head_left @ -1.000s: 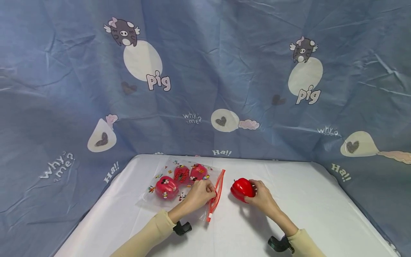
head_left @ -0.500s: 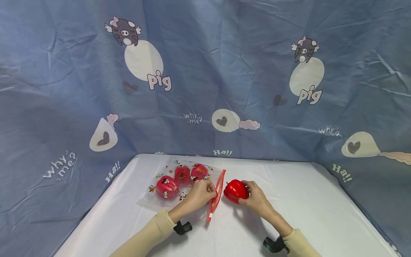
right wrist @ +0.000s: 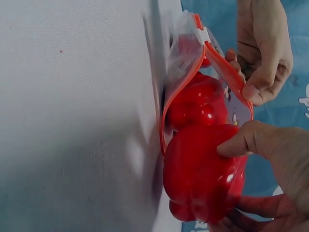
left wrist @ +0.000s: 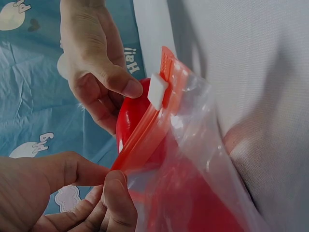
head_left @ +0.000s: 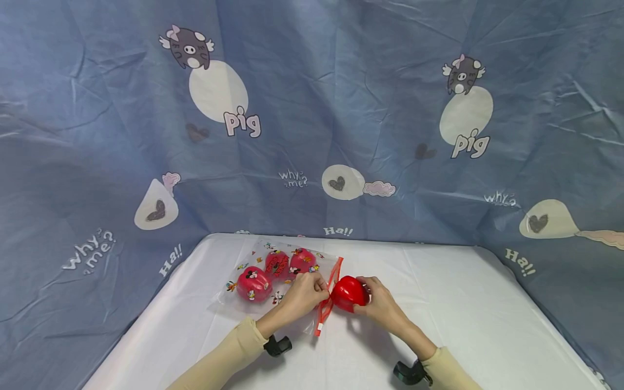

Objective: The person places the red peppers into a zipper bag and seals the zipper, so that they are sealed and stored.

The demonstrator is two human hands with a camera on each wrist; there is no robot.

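A clear plastic zip bag (head_left: 221,295) with cartoon prints lies on its side, several red bell peppers (head_left: 253,285) inside it. Its red zip edge (head_left: 336,268) faces right and carries a white slider (left wrist: 157,91). My left hand (head_left: 301,295) pinches the upper lip of the mouth, which the right wrist view shows gaping. Held between thumb and fingers of my right hand (head_left: 382,304) is another red bell pepper (head_left: 348,294), right at the bag's mouth. Behind it, a pepper (right wrist: 200,99) sits inside near the opening. My left forearm and hand hide part of the bag.
A white cloth (head_left: 448,303) covers the table, stretching right of the held pepper and in front of the bag. Blue printed fabric (head_left: 312,108) hangs behind and along both sides. A black wrist camera mount (head_left: 411,374) is under my right wrist.
My right hand has brought the bell pepper leftward and slightly nearer to me, from apart from the bag up to its mouth. The left hand has stayed on the zip edge.
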